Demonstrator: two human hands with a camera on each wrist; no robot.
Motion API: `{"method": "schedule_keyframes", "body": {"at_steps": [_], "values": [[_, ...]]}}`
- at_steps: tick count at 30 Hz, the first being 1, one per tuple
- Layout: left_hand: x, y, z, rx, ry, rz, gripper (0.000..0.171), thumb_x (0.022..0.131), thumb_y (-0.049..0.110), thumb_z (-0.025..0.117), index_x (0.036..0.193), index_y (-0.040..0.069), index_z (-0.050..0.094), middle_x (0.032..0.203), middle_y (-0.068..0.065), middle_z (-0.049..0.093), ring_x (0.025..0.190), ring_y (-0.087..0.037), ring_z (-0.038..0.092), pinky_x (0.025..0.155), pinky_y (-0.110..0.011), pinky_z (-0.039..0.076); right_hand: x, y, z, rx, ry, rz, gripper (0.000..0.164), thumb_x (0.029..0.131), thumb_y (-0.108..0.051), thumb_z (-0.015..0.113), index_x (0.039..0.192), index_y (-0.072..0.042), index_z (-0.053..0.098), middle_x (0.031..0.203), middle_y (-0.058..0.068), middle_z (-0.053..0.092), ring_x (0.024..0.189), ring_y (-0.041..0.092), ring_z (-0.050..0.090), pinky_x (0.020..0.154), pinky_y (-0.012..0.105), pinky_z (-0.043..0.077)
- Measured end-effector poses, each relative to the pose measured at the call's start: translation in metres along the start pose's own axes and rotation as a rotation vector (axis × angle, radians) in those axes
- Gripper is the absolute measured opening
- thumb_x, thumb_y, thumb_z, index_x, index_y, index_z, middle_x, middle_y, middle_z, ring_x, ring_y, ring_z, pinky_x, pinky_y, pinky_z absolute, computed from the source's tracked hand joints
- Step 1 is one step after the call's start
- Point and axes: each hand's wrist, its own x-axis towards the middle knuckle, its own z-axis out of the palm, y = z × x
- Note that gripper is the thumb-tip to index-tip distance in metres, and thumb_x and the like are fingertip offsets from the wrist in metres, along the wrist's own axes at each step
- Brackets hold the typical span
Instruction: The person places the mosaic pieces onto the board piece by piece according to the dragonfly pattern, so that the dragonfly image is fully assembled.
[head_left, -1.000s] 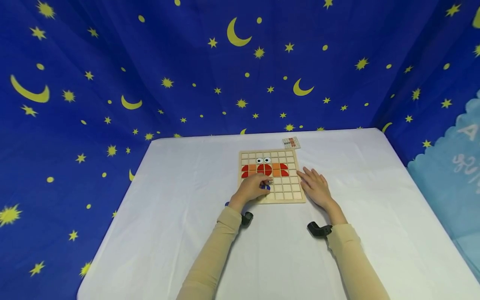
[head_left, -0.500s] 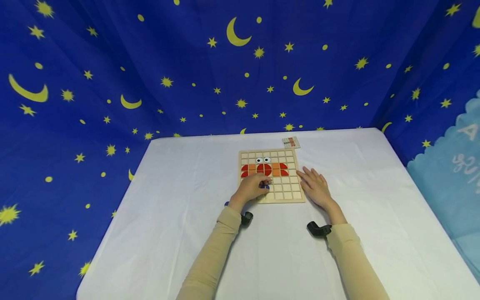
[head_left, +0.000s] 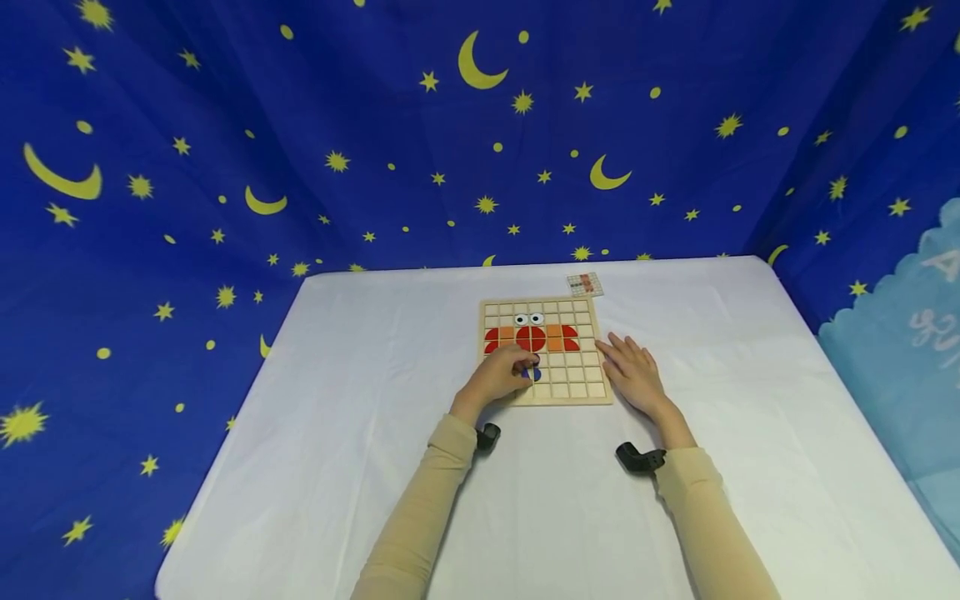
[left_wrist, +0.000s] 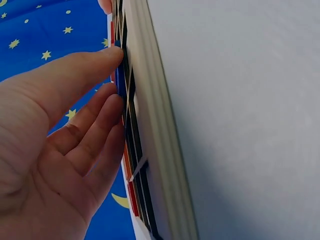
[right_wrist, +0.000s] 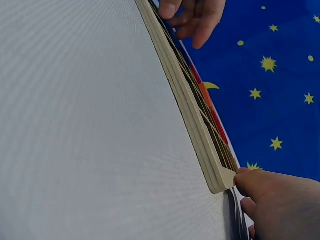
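Observation:
A square wooden grid board [head_left: 570, 398] lies on the white table. Red and orange tiles [head_left: 531, 339] cross its middle, below two round eye tiles [head_left: 528, 319]. My left hand [head_left: 498, 375] is over the lower left of the board, thumb and fingers apart. In the left wrist view its thumb tip and fingertips are at a blue piece [left_wrist: 119, 80] low in the grid. Part of that blue piece [head_left: 536, 375] shows beside the thumb in the head view. My right hand [head_left: 633, 372] lies with spread fingers on the table, touching the board's right edge.
A small printed card [head_left: 585, 284] with a grid picture lies behind the board's far right corner. Black wrist devices [head_left: 640, 458] sit at both wrists. A blue star-patterned cloth [head_left: 360, 133] hangs behind the table.
My left hand has drawn back slightly to the left, so more of the blue piece shows beside the thumb. My right hand stays at the board's edge.

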Motion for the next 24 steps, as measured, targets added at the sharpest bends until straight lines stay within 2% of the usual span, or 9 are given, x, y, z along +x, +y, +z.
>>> {"method": "schedule_keyframes", "body": {"at_steps": [4, 8, 12, 15, 18, 24], "values": [[0.002, 0.0, 0.001, -0.037, -0.02, 0.003, 0.037, 0.083, 0.007, 0.072, 0.119, 0.005, 0.065, 0.103, -0.008, 0.062, 0.094, -0.018, 0.059, 0.085, -0.025, 0.05, -0.001, 0.0, 0.001, -0.001, -0.003, 0.007, 0.047, 0.102, -0.026, 0.039, 0.146, -0.01, 0.037, 0.156, 0.019, 0.022, 0.145, 0.044, 0.009, 0.115, 0.06, 0.0], [0.003, 0.002, 0.001, -0.028, -0.04, -0.017, 0.039, 0.084, 0.008, 0.072, 0.122, 0.006, 0.064, 0.107, -0.008, 0.061, 0.098, -0.018, 0.059, 0.087, -0.027, 0.05, -0.001, 0.0, 0.001, -0.001, -0.001, 0.006, 0.047, 0.102, -0.025, 0.039, 0.146, -0.01, 0.037, 0.156, 0.019, 0.023, 0.145, 0.044, 0.009, 0.115, 0.061, 0.0], [-0.003, 0.002, -0.008, -0.024, -0.008, -0.022, 0.039, 0.085, 0.015, 0.071, 0.122, 0.009, 0.064, 0.111, -0.007, 0.063, 0.101, -0.019, 0.061, 0.089, -0.032, 0.05, -0.001, 0.0, 0.0, -0.007, 0.0, 0.005, 0.047, 0.102, -0.025, 0.039, 0.146, -0.01, 0.037, 0.156, 0.019, 0.022, 0.145, 0.044, 0.009, 0.115, 0.06, 0.0], [-0.013, -0.003, -0.022, -0.044, 0.057, -0.019, 0.036, 0.087, 0.018, 0.069, 0.122, 0.009, 0.064, 0.113, -0.007, 0.065, 0.101, -0.021, 0.062, 0.09, -0.037, 0.05, 0.0, 0.0, 0.0, -0.005, -0.003, 0.002, 0.047, 0.102, -0.025, 0.038, 0.147, -0.01, 0.036, 0.157, 0.019, 0.021, 0.145, 0.044, 0.008, 0.115, 0.06, -0.001], [-0.027, -0.013, -0.036, -0.106, 0.113, -0.012, 0.033, 0.089, 0.015, 0.066, 0.121, 0.004, 0.064, 0.113, -0.012, 0.065, 0.101, -0.025, 0.061, 0.091, -0.041, 0.049, 0.001, 0.0, -0.001, -0.004, -0.004, -0.005, 0.047, 0.102, -0.025, 0.038, 0.147, -0.01, 0.035, 0.157, 0.019, 0.021, 0.145, 0.044, 0.007, 0.115, 0.06, -0.001], [-0.053, -0.036, -0.051, -0.175, 0.144, -0.05, 0.034, 0.089, 0.013, 0.066, 0.121, 0.003, 0.063, 0.113, -0.014, 0.066, 0.099, -0.024, 0.06, 0.093, -0.041, 0.049, 0.001, 0.002, -0.001, -0.017, -0.007, -0.001, 0.048, 0.102, -0.026, 0.038, 0.147, -0.011, 0.035, 0.157, 0.02, 0.02, 0.145, 0.044, 0.007, 0.115, 0.061, 0.0]]}}
